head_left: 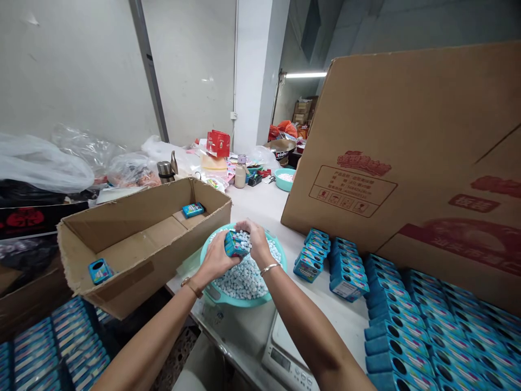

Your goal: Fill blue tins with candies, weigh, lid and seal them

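Mid-frame, over a turquoise plastic basin, the left hand grips printed blue packaging; the right hand curves alongside, grip unclear.

"eishu" on a background box, red chinese characters on the large carton

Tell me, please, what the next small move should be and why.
Perhaps the right hand should gently sweep the white pellets across the blue packaging: the left hand holds it over the teal basin, which could catch any surplus, and pellets lie gathered between the hands.
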`<state>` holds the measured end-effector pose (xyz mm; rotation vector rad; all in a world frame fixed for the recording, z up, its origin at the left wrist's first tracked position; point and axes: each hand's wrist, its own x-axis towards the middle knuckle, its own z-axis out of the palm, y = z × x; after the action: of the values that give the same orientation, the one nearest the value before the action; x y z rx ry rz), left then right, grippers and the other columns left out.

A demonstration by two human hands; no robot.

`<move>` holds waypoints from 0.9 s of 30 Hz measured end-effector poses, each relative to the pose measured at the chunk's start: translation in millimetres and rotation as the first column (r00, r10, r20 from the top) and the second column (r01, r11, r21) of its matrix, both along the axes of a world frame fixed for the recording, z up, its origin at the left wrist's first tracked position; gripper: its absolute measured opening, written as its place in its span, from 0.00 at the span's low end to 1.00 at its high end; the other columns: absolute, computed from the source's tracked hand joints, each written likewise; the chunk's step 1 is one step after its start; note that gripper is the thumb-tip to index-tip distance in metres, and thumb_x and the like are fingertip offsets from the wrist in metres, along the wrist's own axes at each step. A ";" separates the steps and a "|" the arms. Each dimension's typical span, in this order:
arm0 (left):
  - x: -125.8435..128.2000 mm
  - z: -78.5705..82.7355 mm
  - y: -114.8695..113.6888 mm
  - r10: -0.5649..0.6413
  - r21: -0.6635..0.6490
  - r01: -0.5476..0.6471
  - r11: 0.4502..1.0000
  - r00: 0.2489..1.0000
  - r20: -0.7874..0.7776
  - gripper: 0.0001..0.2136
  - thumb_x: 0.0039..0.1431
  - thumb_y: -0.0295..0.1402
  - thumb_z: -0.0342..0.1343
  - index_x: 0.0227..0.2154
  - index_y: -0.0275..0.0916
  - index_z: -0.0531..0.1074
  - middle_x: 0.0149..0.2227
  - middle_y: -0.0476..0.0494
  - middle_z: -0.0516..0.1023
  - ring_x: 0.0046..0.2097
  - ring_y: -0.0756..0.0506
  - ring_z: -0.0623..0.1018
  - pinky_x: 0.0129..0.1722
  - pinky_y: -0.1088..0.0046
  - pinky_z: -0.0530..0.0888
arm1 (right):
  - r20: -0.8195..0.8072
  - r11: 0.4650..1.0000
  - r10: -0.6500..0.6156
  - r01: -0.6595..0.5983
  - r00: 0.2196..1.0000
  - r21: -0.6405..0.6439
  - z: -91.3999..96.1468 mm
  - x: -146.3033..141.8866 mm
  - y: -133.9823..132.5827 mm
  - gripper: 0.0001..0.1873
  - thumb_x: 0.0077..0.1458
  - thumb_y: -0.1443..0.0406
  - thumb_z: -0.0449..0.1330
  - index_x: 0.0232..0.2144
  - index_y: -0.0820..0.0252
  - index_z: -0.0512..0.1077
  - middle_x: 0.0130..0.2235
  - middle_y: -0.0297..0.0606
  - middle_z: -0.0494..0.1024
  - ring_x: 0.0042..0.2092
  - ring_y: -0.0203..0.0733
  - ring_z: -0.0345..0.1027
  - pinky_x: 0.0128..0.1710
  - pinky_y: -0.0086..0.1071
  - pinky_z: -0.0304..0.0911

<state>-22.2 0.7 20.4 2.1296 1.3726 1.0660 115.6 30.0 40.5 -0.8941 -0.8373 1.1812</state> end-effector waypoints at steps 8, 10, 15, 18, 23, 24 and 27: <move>3.7 -3.9 2.5 0.026 0.004 -0.027 1.000 0.995 0.096 0.33 0.40 0.33 0.66 0.53 0.40 0.64 0.50 0.42 0.72 0.52 0.38 0.73 0.54 0.59 0.69 | -0.036 0.987 -0.151 0.149 0.988 -0.060 -1.4 -2.1 11.4 0.10 0.42 0.61 0.55 0.18 0.58 0.74 0.23 0.37 0.78 0.29 0.41 0.70 0.36 0.35 0.66; 2.9 -4.3 8.1 0.024 -0.072 -0.016 0.997 0.994 0.104 0.33 0.39 0.33 0.66 0.52 0.39 0.64 0.49 0.42 0.74 0.51 0.39 0.74 0.52 0.59 0.70 | -0.001 0.983 -0.152 0.151 0.988 -0.105 -6.1 -2.5 14.4 0.10 0.41 0.61 0.56 0.17 0.58 0.73 0.22 0.38 0.78 0.28 0.41 0.70 0.35 0.35 0.65; -0.8 0.9 14.0 0.016 -0.206 0.023 0.978 0.983 0.185 0.31 0.36 0.33 0.67 0.47 0.38 0.68 0.42 0.46 0.77 0.43 0.41 0.76 0.45 0.64 0.73 | 0.021 0.992 -0.095 0.096 0.995 -0.085 -12.1 -4.9 16.2 0.10 0.40 0.60 0.58 0.19 0.60 0.76 0.24 0.38 0.79 0.30 0.42 0.70 0.36 0.34 0.65; 0.3 5.8 12.0 0.025 -0.194 0.006 0.981 0.987 0.157 0.29 0.37 0.33 0.67 0.46 0.39 0.68 0.41 0.47 0.77 0.42 0.42 0.76 0.43 0.65 0.72 | 0.029 0.993 -0.096 0.097 0.995 -0.064 -11.6 -7.4 17.6 0.10 0.40 0.60 0.58 0.19 0.60 0.76 0.24 0.37 0.78 0.31 0.41 0.70 0.37 0.34 0.65; 1.9 7.1 11.0 0.027 -0.124 -0.020 0.992 0.998 0.057 0.29 0.39 0.33 0.66 0.48 0.39 0.66 0.44 0.44 0.75 0.45 0.41 0.75 0.46 0.65 0.71 | 0.017 0.994 -0.099 0.100 0.995 -0.045 -11.8 -8.3 20.4 0.10 0.41 0.61 0.57 0.19 0.60 0.76 0.24 0.37 0.78 0.31 0.41 0.70 0.38 0.34 0.66; 1.7 6.5 11.5 0.031 -0.102 -0.026 0.994 0.999 0.039 0.30 0.39 0.33 0.66 0.48 0.39 0.65 0.45 0.44 0.74 0.46 0.41 0.75 0.47 0.64 0.71 | 0.016 0.995 -0.094 0.095 0.995 -0.041 -11.9 -7.9 20.5 0.11 0.42 0.60 0.57 0.19 0.60 0.76 0.25 0.37 0.79 0.31 0.41 0.71 0.38 0.34 0.66; 0.4 4.0 14.1 0.046 -0.059 -0.046 0.997 0.999 -0.005 0.31 0.39 0.33 0.66 0.49 0.39 0.65 0.47 0.43 0.73 0.48 0.39 0.74 0.49 0.62 0.70 | 0.022 0.997 -0.056 0.057 0.998 -0.045 -10.9 -5.8 19.4 0.13 0.44 0.59 0.56 0.21 0.60 0.77 0.26 0.38 0.79 0.32 0.42 0.72 0.40 0.35 0.66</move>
<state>-21.8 14.8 24.4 2.0678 1.4430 1.0264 109.8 49.4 29.6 -0.9627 -0.7998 1.1476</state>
